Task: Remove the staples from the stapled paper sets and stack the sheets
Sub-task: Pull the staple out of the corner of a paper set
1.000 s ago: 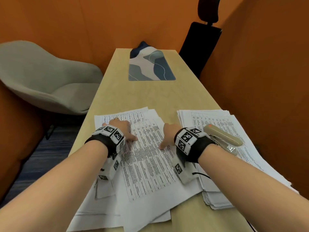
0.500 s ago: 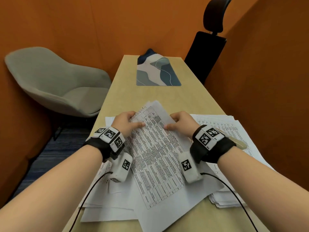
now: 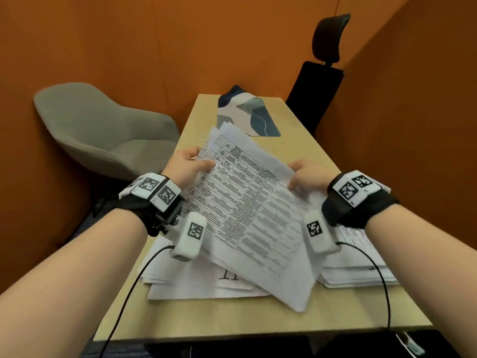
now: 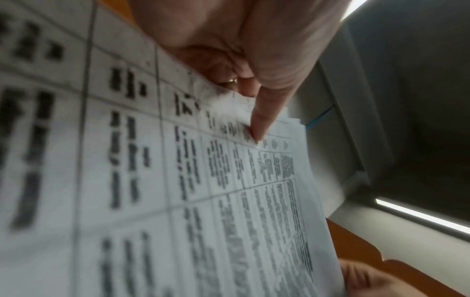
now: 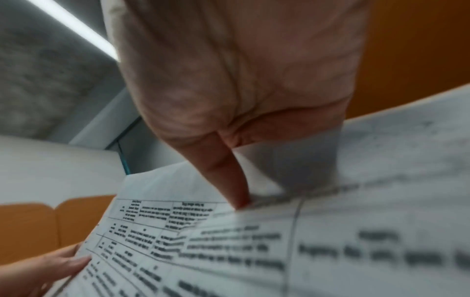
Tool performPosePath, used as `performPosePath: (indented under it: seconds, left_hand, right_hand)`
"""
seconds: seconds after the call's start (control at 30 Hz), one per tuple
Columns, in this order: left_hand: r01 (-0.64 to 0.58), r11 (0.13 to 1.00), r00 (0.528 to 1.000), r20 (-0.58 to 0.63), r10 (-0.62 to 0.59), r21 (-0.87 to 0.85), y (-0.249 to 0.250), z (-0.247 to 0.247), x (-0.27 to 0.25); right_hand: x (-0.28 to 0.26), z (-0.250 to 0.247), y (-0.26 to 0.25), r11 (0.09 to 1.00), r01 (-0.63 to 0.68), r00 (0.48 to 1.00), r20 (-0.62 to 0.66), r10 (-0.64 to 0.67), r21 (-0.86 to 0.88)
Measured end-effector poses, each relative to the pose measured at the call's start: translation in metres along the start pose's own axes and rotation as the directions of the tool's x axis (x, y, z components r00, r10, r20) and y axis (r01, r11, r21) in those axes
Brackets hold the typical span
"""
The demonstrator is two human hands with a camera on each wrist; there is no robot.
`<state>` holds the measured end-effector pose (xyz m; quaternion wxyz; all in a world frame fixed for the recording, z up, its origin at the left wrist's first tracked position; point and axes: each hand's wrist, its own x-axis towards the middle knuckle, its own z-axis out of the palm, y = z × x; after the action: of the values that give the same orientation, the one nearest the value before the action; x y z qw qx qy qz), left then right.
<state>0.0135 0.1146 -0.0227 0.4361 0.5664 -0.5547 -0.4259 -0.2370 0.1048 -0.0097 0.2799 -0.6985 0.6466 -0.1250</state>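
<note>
A set of printed sheets (image 3: 247, 202) with a table of text is lifted off the desk and tilted, its far end raised. My left hand (image 3: 189, 164) pinches its left edge, thumb on the printed face; the thumb (image 4: 264, 112) shows pressing the top sheet (image 4: 178, 191) in the left wrist view. My right hand (image 3: 307, 174) pinches the right edge, and its thumb (image 5: 229, 176) lies on the paper (image 5: 279, 251) in the right wrist view. No staple can be made out. Loose sheets (image 3: 206, 285) lie on the desk beneath, and a neater stack (image 3: 361, 270) sits to the right.
The light wooden desk (image 3: 258, 321) runs away from me between orange walls. A patterned blue-grey mat (image 3: 247, 117) lies at its far end. A grey chair (image 3: 103, 130) stands left, a black office chair (image 3: 315, 86) at the back right. Cables hang from both wrists.
Both hands went from resting on the sheets on the desk to pinching the set's edges and raising it, tilted. The stapler seen on the right stack earlier is out of sight now.
</note>
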Motion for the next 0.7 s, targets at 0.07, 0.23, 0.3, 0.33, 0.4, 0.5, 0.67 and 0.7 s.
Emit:
performPosePath:
  seconds: [0.07, 0.23, 0.3, 0.33, 0.4, 0.5, 0.67, 0.7]
  left_hand:
    - [0.04, 0.999, 0.999, 0.01, -0.04, 0.008, -0.002, 0.015, -0.007]
    - [0.148, 0.982, 0.988, 0.022, -0.152, 0.121, -0.033, 0.056, -0.023]
    - [0.188, 0.965, 0.979, 0.041, -0.199, 0.185, -0.046, 0.069, -0.028]
    - [0.206, 0.958, 0.974, 0.053, -0.22, 0.198, -0.05, 0.075, -0.031]
    - [0.23, 0.949, 0.966, 0.063, -0.249, 0.217, -0.056, 0.082, -0.034]
    - [0.253, 0.945, 0.962, 0.046, -0.268, 0.207, -0.059, 0.086, -0.034]
    - [0.256, 0.955, 0.964, 0.032, -0.263, 0.149, -0.061, 0.091, -0.033]
    - [0.253, 0.956, 0.965, 0.029, -0.259, 0.147, -0.061, 0.091, -0.033]
  right_hand:
    - [-0.002, -0.007, 0.0, 0.996, -0.03, 0.999, -0.033, 0.027, -0.082]
    - [0.0, 0.0, 0.022, 0.927, -0.122, 0.991, 0.005, 0.132, -0.355]
    - [0.006, 0.005, 0.039, 0.901, -0.121, 0.989, 0.023, 0.144, -0.417]
    - [0.009, 0.007, 0.049, 0.901, -0.158, 0.986, -0.014, 0.167, -0.405]
    - [0.011, 0.005, 0.066, 0.887, -0.25, 0.968, -0.118, 0.221, -0.389]
    - [0.012, 0.002, 0.084, 0.822, -0.307, 0.951, -0.126, 0.281, -0.48]
    - [0.023, 0.007, 0.104, 0.784, -0.321, 0.945, -0.129, 0.3, -0.532]
    - [0.026, 0.007, 0.106, 0.792, -0.332, 0.943, -0.153, 0.295, -0.513]
